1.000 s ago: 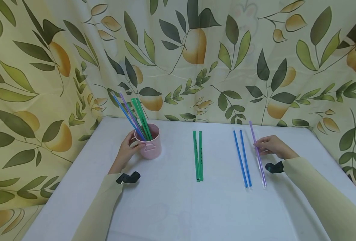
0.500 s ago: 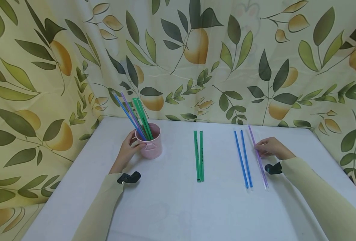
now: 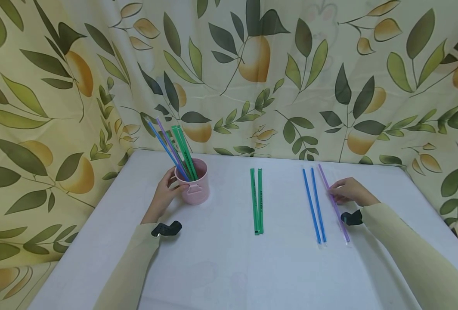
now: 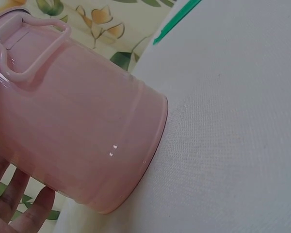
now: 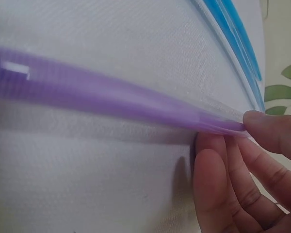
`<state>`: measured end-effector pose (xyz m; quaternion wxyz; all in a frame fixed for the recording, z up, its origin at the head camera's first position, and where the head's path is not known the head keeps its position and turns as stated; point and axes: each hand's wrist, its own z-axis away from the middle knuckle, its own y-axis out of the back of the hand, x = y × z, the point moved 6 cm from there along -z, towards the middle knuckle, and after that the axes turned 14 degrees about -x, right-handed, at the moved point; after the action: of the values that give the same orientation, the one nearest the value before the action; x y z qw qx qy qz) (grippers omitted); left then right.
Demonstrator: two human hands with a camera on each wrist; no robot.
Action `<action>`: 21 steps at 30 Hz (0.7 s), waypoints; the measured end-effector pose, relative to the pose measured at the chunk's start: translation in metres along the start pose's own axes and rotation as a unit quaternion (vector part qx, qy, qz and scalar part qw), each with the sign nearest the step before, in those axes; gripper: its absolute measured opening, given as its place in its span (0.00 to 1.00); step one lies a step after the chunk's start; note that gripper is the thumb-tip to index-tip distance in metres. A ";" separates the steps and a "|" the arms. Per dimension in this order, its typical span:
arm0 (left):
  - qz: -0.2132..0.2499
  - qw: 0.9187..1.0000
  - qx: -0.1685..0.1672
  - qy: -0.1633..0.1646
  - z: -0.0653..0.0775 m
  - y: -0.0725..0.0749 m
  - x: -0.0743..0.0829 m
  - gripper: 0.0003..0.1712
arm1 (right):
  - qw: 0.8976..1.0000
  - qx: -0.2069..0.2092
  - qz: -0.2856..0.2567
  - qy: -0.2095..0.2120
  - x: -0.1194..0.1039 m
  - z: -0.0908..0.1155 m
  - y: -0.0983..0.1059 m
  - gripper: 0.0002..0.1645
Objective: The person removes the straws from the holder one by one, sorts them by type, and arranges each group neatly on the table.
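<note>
My left hand (image 3: 163,196) grips the side of a small pink bucket (image 3: 199,194) with a wire-style handle, its thumb toward the front and fingers behind. Blue, purple and green straws (image 3: 184,148) lean out of the bucket to the left. At the right of the table, my right hand (image 3: 351,192) pinches a purple straw (image 5: 136,99) in a clear wrapper between thumb and fingertips. This straw lies slanted, close over the cloth, its far end pointing to the back. Two blue straws (image 3: 311,202) lie side by side just left of it.
Two green straws (image 3: 254,202) with dark print lie mid-table, between the bucket and the blue straws. A white cloth (image 3: 229,271) covers the table. Behind and to the left hangs a curtain (image 3: 229,112) with fruit and leaves.
My right hand has lowered the purple straw and drawn it slightly nearer; its near end has swung a little to the right. The left hand stays on the bucket.
</note>
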<state>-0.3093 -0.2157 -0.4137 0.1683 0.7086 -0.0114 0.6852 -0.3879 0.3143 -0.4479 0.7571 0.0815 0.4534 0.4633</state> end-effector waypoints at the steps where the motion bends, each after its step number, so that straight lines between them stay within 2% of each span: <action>1: 0.000 1.000 0.000 0.001 0.000 0.000 0.000 0.43 | 1.000 0.001 0.000 -0.002 0.000 0.000 0.000 0.24; 9: -0.001 1.000 0.000 0.004 0.000 0.000 -0.001 0.43 | 1.000 0.004 0.006 -0.030 0.000 0.003 0.001 0.24; 21: -0.002 1.000 0.000 0.014 0.000 0.001 -0.002 0.44 | 1.000 -0.016 0.003 -0.018 -0.001 0.004 0.002 0.25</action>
<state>-0.3096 -0.2167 -0.4153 0.1694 0.6988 -0.0078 0.6949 -0.3862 0.3163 -0.4441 0.7649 0.0793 0.4319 0.4712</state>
